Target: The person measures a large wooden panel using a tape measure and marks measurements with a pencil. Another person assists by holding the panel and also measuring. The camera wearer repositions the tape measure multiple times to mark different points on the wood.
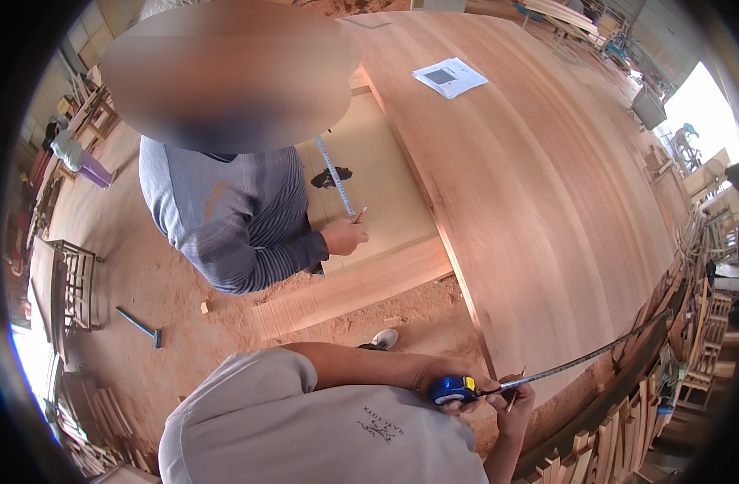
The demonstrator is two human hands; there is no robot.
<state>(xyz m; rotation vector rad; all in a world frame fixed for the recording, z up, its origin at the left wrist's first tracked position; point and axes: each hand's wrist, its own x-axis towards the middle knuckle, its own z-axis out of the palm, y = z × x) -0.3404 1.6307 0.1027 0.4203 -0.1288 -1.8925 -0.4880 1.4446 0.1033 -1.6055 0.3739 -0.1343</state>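
Note:
My left hand [456, 405] is closed around a blue and yellow tape measure [453, 390] close to my chest. Just beside it, my right hand [516, 397] pinches the pulled-out tape blade [587, 355], with a thin pencil-like stick also between the fingers. The blade runs right across the near end of a large reddish wooden panel [539, 177] to its right edge. Across from me at the left, a co-worker's hand [345, 236] holds a pencil [360, 214] by another tape blade [334, 173] over a tan board [385, 185].
White papers [450, 77] lie on the panel's far part. A wooden plank [353, 288] sticks out leftward. On the dusty floor are a blue-handled tool [147, 331] and a small wood block [206, 307]. Wood offcuts [619, 436] stand at the lower right; a cart [77, 282] is left.

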